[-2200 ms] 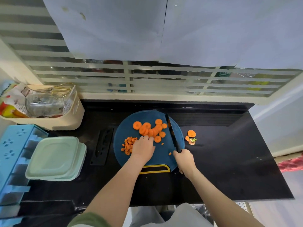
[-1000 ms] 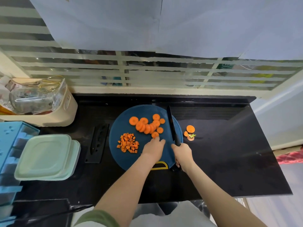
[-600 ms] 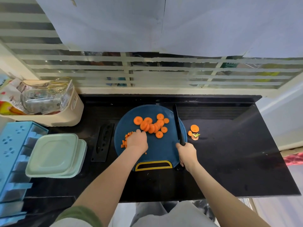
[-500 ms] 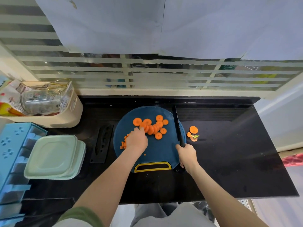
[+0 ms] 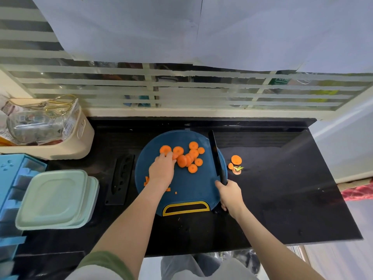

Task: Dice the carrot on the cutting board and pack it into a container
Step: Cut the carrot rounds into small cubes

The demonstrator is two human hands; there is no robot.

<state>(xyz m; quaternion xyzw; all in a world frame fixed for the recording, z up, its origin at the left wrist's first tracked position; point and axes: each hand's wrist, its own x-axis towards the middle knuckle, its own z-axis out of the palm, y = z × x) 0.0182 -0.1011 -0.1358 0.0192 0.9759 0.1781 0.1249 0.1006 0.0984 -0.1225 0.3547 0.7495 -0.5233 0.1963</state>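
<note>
A round blue cutting board (image 5: 187,188) lies on the black counter. Several orange carrot slices (image 5: 190,157) sit on its far half. My left hand (image 5: 162,169) rests over the board's left part, fingertips touching the leftmost slices; it hides most of a pile of diced carrot (image 5: 147,180). My right hand (image 5: 229,196) is shut on the handle of a black knife (image 5: 215,156), whose blade points away along the board's right edge. Stacked pale green lidded containers (image 5: 56,199) stand at the left.
Carrot end pieces (image 5: 235,163) lie on the counter right of the board. A black knife sheath (image 5: 121,176) lies left of it. A cream basket (image 5: 60,146) with packets stands at the back left, a light blue rack (image 5: 12,182) at the far left.
My left hand moved from the board's near middle to the diced pile, then forward onto the leftmost slices. The knife stayed along the right edge.
</note>
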